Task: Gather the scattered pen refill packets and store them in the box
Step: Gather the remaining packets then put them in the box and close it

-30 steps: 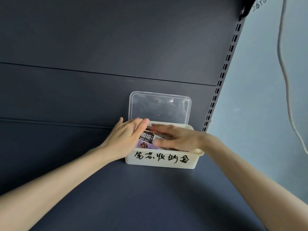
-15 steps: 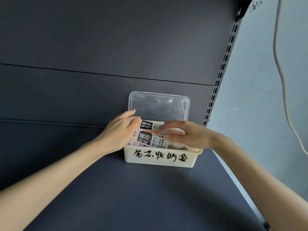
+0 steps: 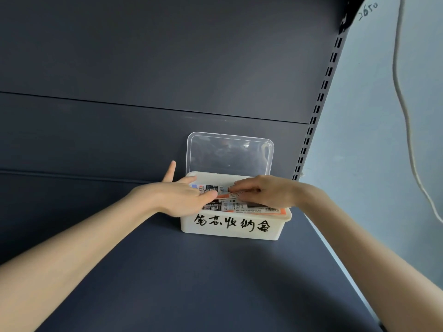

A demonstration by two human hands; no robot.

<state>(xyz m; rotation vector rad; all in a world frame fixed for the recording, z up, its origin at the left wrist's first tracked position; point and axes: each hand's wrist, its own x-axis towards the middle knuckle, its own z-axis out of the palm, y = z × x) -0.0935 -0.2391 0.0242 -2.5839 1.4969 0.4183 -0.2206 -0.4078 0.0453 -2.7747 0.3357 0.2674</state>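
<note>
A cream plastic box (image 3: pixel 230 232) with black handwritten characters on its front stands on the dark shelf against the back panel. Its clear lid (image 3: pixel 229 153) is tipped up behind it. Several pen refill packets (image 3: pixel 236 207) lie stacked inside, some black and white, some orange-edged. My left hand (image 3: pixel 178 196) reaches over the box's left rim, fingers spread, thumb on the packets. My right hand (image 3: pixel 266 191) lies over the right half with fingertips pressing one packet (image 3: pixel 224 190) at the top of the stack. Whether either hand grips a packet is hidden.
The dark shelf board (image 3: pixel 191 283) stretches toward me in front of the box. A slotted upright rail (image 3: pixel 318 104) borders the shelf on the right, beside a pale wall (image 3: pixel 374 140) with a hanging cable (image 3: pixel 402 97).
Both hands have shifted on the packets inside the box: the left hand's fingers have spread and its forefinger lifted, while the right hand slid back toward the box's rear right.
</note>
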